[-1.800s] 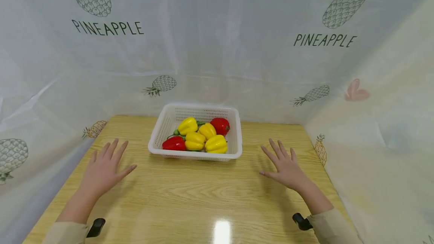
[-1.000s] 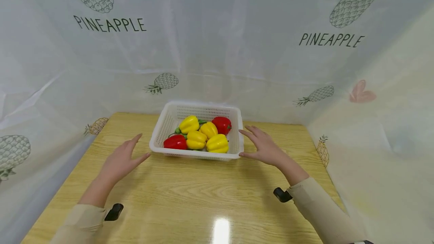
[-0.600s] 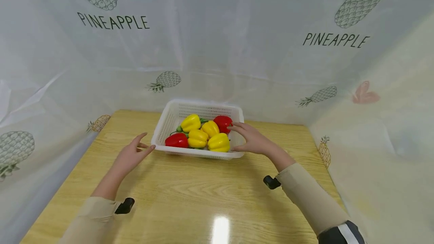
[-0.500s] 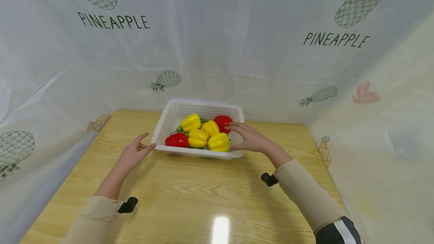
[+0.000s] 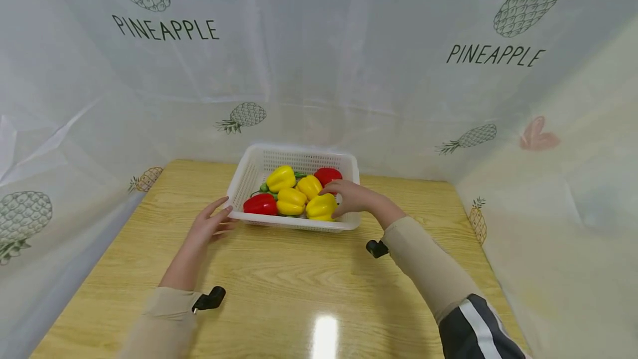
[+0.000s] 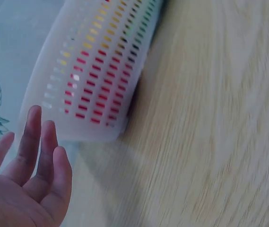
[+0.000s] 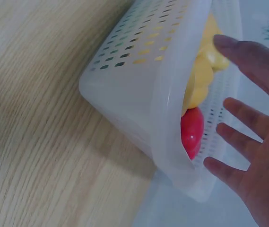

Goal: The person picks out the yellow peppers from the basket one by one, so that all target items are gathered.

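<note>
A white perforated plastic basket (image 5: 243, 179) holds several yellow and red bell peppers, with green parts showing between them. My right hand (image 5: 355, 198) reaches over the basket's right side, its fingers spread around the front-right yellow pepper (image 5: 321, 207). In the right wrist view the right hand's fingers look apart from the peppers, with the red pepper (image 7: 191, 133) below them. My left hand (image 5: 203, 229) is at the front-left corner, nearest the left red pepper (image 5: 260, 204). Loosely bent fingers (image 6: 47, 161) lie beside the basket wall in the left wrist view; whether they touch it I cannot tell.
The basket stands near the back edge of a wooden table (image 5: 294, 276). A pale curtain (image 5: 309, 71) printed with pineapples hangs behind and along both sides. Each forearm carries a small black wrist device (image 5: 209, 298).
Both hands have come forward and inward from beside the basket. The right hand now hangs over the peppers; the left has reached the front-left corner. Basket and peppers look unmoved.
</note>
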{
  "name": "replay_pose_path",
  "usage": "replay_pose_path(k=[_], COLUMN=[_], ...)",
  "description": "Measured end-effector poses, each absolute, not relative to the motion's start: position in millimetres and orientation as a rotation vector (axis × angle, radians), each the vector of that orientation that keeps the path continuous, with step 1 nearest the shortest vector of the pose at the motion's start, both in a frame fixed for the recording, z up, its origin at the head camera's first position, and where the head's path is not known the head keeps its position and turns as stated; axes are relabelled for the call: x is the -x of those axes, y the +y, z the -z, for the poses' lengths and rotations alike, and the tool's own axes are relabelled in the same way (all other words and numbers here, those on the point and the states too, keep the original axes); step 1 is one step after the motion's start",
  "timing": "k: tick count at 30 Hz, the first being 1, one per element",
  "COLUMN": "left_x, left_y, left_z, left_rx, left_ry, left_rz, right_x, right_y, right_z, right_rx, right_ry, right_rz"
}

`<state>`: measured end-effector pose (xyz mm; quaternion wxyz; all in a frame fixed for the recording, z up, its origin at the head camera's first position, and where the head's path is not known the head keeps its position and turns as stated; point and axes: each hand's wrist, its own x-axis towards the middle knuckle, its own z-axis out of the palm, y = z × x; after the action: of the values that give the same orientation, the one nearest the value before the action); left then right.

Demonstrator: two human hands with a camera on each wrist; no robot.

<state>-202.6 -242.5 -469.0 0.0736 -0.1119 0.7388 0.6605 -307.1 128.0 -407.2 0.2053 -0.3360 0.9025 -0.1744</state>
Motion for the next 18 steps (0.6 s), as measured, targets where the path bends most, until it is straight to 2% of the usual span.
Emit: replay_pose_path(k=[11,18], left_x=[209,210], left_y=[-228,-221], left_z=[479,486], left_rx=[0.537,0.568], left_ry=[2.009,1.993], left_rz=[-2.193,-2.275], right_x=[326,336], right_y=[113,108], right_z=[422,429], right_rx=[0.814,0.771], right_ry=[2.443,2.417], right_rz=[0.477,0.434])
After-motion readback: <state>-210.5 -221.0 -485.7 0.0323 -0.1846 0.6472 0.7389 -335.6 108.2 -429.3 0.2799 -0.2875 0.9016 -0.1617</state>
